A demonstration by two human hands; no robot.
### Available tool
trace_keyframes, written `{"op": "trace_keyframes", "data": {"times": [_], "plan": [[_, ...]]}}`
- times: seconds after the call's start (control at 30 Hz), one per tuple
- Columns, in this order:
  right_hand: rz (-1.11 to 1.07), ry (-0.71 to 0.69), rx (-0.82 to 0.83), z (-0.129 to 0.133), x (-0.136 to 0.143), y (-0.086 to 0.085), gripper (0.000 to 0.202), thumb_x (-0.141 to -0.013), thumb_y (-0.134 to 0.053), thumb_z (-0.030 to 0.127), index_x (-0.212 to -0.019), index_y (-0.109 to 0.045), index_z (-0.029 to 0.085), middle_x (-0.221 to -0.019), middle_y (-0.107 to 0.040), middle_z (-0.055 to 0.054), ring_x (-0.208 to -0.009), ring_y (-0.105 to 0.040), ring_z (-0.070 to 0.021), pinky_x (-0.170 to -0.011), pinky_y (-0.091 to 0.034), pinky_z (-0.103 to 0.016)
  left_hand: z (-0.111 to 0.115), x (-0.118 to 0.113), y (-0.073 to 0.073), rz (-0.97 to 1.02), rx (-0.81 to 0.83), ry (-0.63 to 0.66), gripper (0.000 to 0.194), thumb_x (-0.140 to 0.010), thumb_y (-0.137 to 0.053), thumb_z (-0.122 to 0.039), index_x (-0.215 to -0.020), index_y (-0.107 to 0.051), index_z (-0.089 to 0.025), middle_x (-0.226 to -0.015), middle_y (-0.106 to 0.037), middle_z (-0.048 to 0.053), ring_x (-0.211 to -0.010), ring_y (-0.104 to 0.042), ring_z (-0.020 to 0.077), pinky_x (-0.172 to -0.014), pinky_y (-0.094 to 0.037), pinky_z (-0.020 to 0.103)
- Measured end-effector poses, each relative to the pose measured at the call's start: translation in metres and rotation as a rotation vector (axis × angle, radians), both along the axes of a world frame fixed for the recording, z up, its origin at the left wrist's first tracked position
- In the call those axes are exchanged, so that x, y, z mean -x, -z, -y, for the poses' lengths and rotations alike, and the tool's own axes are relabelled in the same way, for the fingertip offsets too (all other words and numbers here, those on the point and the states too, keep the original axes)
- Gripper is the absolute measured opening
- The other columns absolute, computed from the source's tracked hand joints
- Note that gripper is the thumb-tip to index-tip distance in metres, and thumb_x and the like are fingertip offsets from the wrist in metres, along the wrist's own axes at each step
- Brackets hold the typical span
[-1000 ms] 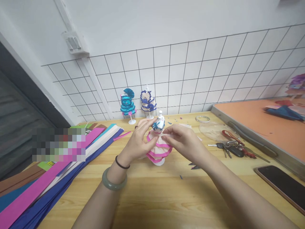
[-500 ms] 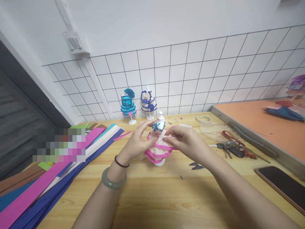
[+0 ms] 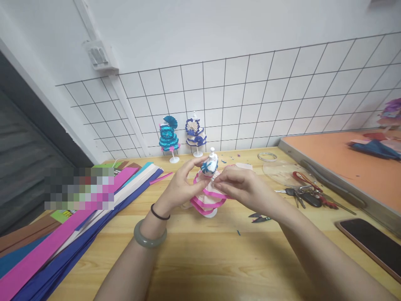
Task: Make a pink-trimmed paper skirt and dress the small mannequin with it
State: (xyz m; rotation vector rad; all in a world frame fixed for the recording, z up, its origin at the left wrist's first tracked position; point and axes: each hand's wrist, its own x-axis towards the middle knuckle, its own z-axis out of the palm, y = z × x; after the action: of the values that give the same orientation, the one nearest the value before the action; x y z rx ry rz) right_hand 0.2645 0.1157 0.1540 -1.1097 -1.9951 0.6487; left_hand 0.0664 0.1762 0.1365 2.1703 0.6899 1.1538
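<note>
A small white dress form (image 3: 212, 162) stands on the wooden table, with a blue-patterned top and a layered white skirt edged in pink (image 3: 209, 203). My left hand (image 3: 187, 184) is wrapped round its left side, thumb on the waist and fingers behind the top. Against the right side of the skirt, my right hand (image 3: 239, 182) has thumb and index finger pinched at the upper layer, near the waist. The round white base shows below the skirt.
Two dressed forms, teal (image 3: 168, 140) and white-blue (image 3: 196, 136), stand by the wall grid. Coloured paper strips (image 3: 125, 187) lie left. Right are snips (image 3: 259, 218), keys (image 3: 302, 195), a tape roll (image 3: 267, 156), a phone (image 3: 369, 242) and an orange-topped board (image 3: 338, 156).
My right hand's fingertips have closed together a little and shifted slightly at the skirt's upper layer. My left hand keeps its hold.
</note>
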Motion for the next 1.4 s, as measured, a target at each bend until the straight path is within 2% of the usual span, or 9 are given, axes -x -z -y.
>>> {"op": "trace_keyframes", "data": {"times": [0.17,0.4,0.53,0.67,0.83,1.0,1.13,1.23,1.4], "plan": [[0.005,0.044,-0.045,-0.0026,0.0016,0.0041,0.016,-0.087,-0.053,0.025,-0.087,-0.068,0.02,-0.085,-0.065,-0.005,-0.076,-0.06,-0.0164,-0.065,-0.047,-0.028,0.0016,-0.0021,-0.0003,0.0,-0.025,-0.031,0.052,-0.076,-0.065,-0.021,-0.126,-0.05,-0.025,-0.127,-0.056,0.007,-0.119,-0.05,0.0222,-0.103,-0.04,0.039],[0.016,0.124,-0.155,-0.0057,0.0044,0.0073,0.013,-0.085,-0.056,0.026,-0.084,-0.067,0.019,-0.074,-0.063,-0.003,-0.066,-0.055,-0.0145,-0.061,-0.043,-0.027,0.0061,-0.0033,-0.0051,-0.033,-0.04,-0.023,0.053,-0.077,-0.062,-0.018,-0.128,-0.048,-0.024,-0.13,-0.054,0.007,-0.121,-0.049,0.0217,-0.104,-0.039,0.038],[-0.006,0.081,-0.055,-0.0051,0.002,0.0075,0.018,-0.086,-0.053,0.03,-0.082,-0.067,0.019,-0.078,-0.064,-0.004,-0.067,-0.056,-0.0144,-0.058,-0.043,-0.025,0.0043,-0.0027,-0.0044,-0.027,-0.035,-0.049,0.053,-0.077,-0.063,-0.02,-0.128,-0.049,-0.024,-0.13,-0.054,0.007,-0.119,-0.05,0.0216,-0.104,-0.04,0.038],[0.046,0.06,0.001,-0.0028,0.0002,0.0067,0.025,-0.087,-0.051,0.036,-0.081,-0.067,0.018,-0.068,-0.06,-0.002,-0.057,-0.048,-0.0118,-0.048,-0.036,-0.023,0.0015,-0.0019,-0.0033,-0.018,-0.03,-0.066,0.052,-0.077,-0.063,-0.023,-0.127,-0.049,-0.025,-0.13,-0.054,0.007,-0.12,-0.05,0.023,-0.104,-0.039,0.04],[0.065,0.042,0.019,0.0007,0.0019,0.0052,0.023,-0.089,-0.049,0.033,-0.087,-0.068,0.019,-0.067,-0.058,0.0,-0.054,-0.044,-0.0101,-0.048,-0.034,-0.022,0.0003,-0.0006,-0.0027,-0.025,-0.027,-0.027,0.052,-0.077,-0.064,-0.024,-0.127,-0.049,-0.025,-0.132,-0.053,0.008,-0.123,-0.048,0.0238,-0.106,-0.037,0.041],[0.072,0.051,-0.029,0.0026,0.0023,0.0032,0.019,-0.088,-0.05,0.028,-0.093,-0.068,0.021,-0.07,-0.063,0.0,-0.058,-0.05,-0.0109,-0.052,-0.038,-0.022,0.0006,-0.0007,-0.0012,-0.003,-0.024,-0.032,0.051,-0.076,-0.065,-0.023,-0.126,-0.051,-0.026,-0.126,-0.058,0.006,-0.119,-0.051,0.0228,-0.102,-0.042,0.039],[0.043,0.04,-0.072,0.0005,0.0011,0.0027,0.019,-0.087,-0.051,0.026,-0.09,-0.069,0.021,-0.084,-0.068,-0.004,-0.073,-0.06,-0.0152,-0.063,-0.046,-0.026,0.0023,-0.0018,-0.0025,-0.011,-0.031,-0.022,0.051,-0.077,-0.064,-0.023,-0.127,-0.051,-0.025,-0.128,-0.057,0.007,-0.121,-0.05,0.0229,-0.101,-0.043,0.038],[0.012,0.045,-0.08,-0.0014,0.001,0.0032,0.016,-0.086,-0.054,0.026,-0.089,-0.069,0.021,-0.089,-0.068,-0.005,-0.08,-0.062,-0.0175,-0.071,-0.048,-0.029,0.0032,-0.0016,-0.0034,-0.024,-0.049,-0.019,0.052,-0.078,-0.062,-0.021,-0.128,-0.049,-0.025,-0.131,-0.054,0.007,-0.122,-0.049,0.0223,-0.103,-0.041,0.038],[-0.006,0.036,0.024,-0.0007,0.0025,0.0044,0.023,-0.089,-0.049,0.033,-0.086,-0.067,0.019,-0.078,-0.067,-0.004,-0.066,-0.058,-0.0149,-0.057,-0.044,-0.026,0.0037,-0.0007,-0.0033,-0.046,-0.06,-0.023,0.053,-0.078,-0.062,-0.022,-0.129,-0.047,-0.024,-0.133,-0.053,0.007,-0.123,-0.048,0.0227,-0.104,-0.041,0.038]]}}
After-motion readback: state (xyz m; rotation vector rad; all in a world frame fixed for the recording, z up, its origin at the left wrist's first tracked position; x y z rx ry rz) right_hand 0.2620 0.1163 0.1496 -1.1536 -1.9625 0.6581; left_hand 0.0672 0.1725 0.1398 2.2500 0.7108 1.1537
